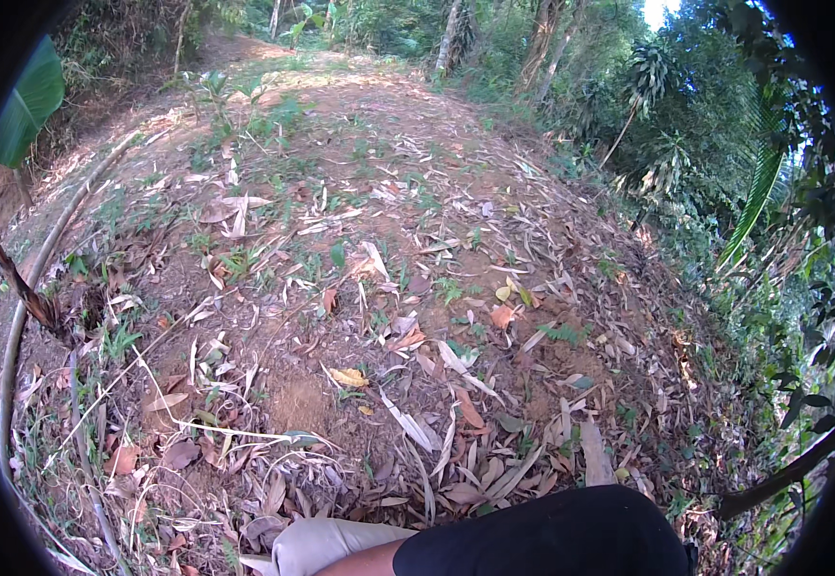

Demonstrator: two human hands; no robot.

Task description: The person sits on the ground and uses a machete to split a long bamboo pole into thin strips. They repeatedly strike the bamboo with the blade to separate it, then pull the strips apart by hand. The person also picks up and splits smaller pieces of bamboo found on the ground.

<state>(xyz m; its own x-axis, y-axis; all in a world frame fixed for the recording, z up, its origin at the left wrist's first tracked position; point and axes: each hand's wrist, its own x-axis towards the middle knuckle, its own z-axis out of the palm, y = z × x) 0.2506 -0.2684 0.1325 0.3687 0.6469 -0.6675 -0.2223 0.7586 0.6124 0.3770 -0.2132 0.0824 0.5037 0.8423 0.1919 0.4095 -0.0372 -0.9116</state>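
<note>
Neither of my hands shows in the head view. At the lower edge, black cloth [552, 538] bulges up, and a strip of bare skin [365, 562] comes out of its left end. It looks like an arm in a short dark sleeve, though which arm I cannot tell. Against the skin lies folded beige cloth [326, 540], cut off by the picture's edge. Whatever the hands hold or touch is hidden below the frame. Dry leaves [408, 422] cover the earth just beyond the cloth.
A sloping dirt path [341, 115] runs up and away, strewn with leaves and small green plants. Long bare stems [53, 245] lean along the left side, near a broad green leaf [29, 106]. Dense bushes [667, 134] border the right, where a dark branch [787, 470] juts in.
</note>
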